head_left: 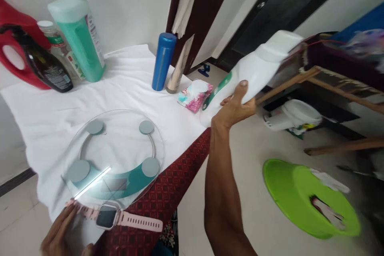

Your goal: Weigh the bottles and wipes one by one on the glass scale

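My right hand (235, 108) is wrapped round a large white plastic bottle (258, 68) with a green-edged label, tilted over the table's right edge. My left hand (64, 232) is at the lower left, its fingers and thumb on either side of a flat whitish object (82, 230) that I cannot make out fully. A smartwatch (107, 216) with a pink strap lies beside it, one strap end at my fingertips. Just beyond is a round glass bathroom scale (117, 144) on the white cloth (126, 84). A pink floral packet (195, 95) sits close to the bottle.
A blue flask (164, 62) and a beige tube (180, 66) stand at the back. Against the wall are a green liquid bottle (81, 36), a clear bottle (61, 46), a dark pump bottle (45, 62) and a red jug (21, 40). A green tub (288, 196) is on the floor.
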The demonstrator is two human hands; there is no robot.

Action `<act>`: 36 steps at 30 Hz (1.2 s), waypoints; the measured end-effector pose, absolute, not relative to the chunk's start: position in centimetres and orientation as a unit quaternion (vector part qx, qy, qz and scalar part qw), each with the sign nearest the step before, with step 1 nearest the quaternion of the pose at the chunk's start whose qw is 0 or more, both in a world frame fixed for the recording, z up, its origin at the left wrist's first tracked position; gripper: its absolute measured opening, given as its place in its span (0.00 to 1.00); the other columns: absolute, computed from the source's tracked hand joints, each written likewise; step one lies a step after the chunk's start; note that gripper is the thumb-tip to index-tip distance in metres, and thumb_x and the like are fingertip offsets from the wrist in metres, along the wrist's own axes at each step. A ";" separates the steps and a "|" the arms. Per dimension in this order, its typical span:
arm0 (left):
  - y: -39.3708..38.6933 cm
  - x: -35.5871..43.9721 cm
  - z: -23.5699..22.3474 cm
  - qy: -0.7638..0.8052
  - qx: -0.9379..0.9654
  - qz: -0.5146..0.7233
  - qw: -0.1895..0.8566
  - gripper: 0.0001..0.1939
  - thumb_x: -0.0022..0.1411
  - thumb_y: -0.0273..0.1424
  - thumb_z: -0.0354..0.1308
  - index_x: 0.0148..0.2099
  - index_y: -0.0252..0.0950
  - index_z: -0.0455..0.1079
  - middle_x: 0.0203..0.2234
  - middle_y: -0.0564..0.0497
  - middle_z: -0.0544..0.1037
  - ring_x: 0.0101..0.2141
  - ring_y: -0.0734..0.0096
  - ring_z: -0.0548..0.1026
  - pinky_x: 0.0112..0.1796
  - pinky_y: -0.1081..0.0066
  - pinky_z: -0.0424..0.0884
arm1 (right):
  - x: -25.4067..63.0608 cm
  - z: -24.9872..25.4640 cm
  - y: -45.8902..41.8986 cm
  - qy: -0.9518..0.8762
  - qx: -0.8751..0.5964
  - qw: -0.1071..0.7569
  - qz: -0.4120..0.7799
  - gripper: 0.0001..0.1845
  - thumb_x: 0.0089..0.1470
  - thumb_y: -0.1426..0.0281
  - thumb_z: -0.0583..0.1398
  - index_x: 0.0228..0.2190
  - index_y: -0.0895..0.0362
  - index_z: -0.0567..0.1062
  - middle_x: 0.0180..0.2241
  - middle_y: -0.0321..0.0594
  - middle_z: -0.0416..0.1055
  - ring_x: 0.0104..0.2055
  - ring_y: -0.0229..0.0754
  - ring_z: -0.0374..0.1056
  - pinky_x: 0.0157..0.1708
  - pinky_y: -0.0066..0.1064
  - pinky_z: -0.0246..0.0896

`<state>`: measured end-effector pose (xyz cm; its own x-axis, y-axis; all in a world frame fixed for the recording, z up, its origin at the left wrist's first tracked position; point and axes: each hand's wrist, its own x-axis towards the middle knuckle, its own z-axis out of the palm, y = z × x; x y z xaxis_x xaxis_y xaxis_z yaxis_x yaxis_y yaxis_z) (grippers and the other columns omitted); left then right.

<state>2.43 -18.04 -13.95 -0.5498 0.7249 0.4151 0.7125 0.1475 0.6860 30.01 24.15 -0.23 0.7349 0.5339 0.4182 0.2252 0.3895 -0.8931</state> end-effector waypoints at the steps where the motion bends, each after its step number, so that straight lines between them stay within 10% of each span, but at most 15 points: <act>1: -17.8 2.9 -13.3 0.750 0.486 0.449 0.003 0.37 0.61 0.58 0.61 0.60 0.35 0.75 0.58 0.32 0.79 0.58 0.34 0.78 0.64 0.39 0.70 | 29.8 -0.3 24.2 -0.360 -0.535 0.756 0.109 0.22 0.66 0.51 0.61 0.25 0.48 0.65 0.19 0.28 0.59 0.20 0.39 0.62 0.25 0.34 0.66; 8: -17.1 5.9 -11.8 0.752 0.456 0.475 -0.028 0.33 0.73 0.49 0.54 0.71 0.35 0.67 0.65 0.31 0.72 0.66 0.39 0.70 0.67 0.40 0.64 | 29.6 -1.8 22.9 -0.426 -0.517 0.742 -0.015 0.17 0.66 0.49 0.59 0.34 0.45 0.63 0.31 0.39 0.67 0.36 0.54 0.72 0.46 0.57 0.71; 14: -16.9 6.6 -11.7 0.736 0.462 0.494 -0.035 0.33 0.74 0.44 0.52 0.76 0.39 0.62 0.68 0.34 0.69 0.68 0.38 0.67 0.67 0.38 0.63 | 26.3 -2.0 17.6 -0.540 -0.461 0.669 -0.220 0.26 0.68 0.51 0.58 0.62 0.47 0.66 0.58 0.55 0.67 0.63 0.64 0.65 0.63 0.67 0.61; 19: -17.7 5.7 -11.1 0.746 0.455 0.485 -0.040 0.34 0.75 0.47 0.48 0.77 0.41 0.60 0.68 0.34 0.67 0.70 0.38 0.64 0.67 0.37 0.62 | 19.8 -2.3 18.8 -0.665 -0.417 0.611 0.102 0.14 0.68 0.55 0.57 0.43 0.52 0.74 0.42 0.46 0.77 0.46 0.49 0.74 0.44 0.44 0.75; 25: -13.8 -1.7 -7.8 0.742 0.462 0.462 -0.152 0.35 0.74 0.44 0.56 0.76 0.36 0.57 0.68 0.31 0.64 0.68 0.42 0.65 0.64 0.43 0.67 | 17.1 -5.5 22.8 -0.557 -0.453 0.569 0.402 0.20 0.64 0.53 0.61 0.28 0.54 0.72 0.25 0.35 0.74 0.26 0.37 0.70 0.25 0.27 0.65; 31: 0.6 -10.9 -2.9 0.761 0.411 0.499 -0.057 0.39 0.70 0.50 0.60 0.70 0.27 0.58 0.66 0.24 0.65 0.64 0.40 0.71 0.62 0.43 0.70 | 17.6 -8.4 23.1 -0.532 -0.437 0.548 0.476 0.26 0.59 0.47 0.65 0.25 0.56 0.75 0.21 0.35 0.73 0.21 0.34 0.67 0.25 0.26 0.63; 36: 12.0 -14.6 0.8 0.780 0.401 0.477 -0.053 0.45 0.67 0.52 0.55 0.62 0.10 0.56 0.68 0.12 0.57 0.72 0.24 0.55 0.67 0.37 0.54 | 17.7 -8.2 24.0 -0.540 -0.472 0.521 0.461 0.24 0.63 0.49 0.61 0.25 0.55 0.75 0.21 0.34 0.74 0.21 0.37 0.68 0.29 0.30 0.64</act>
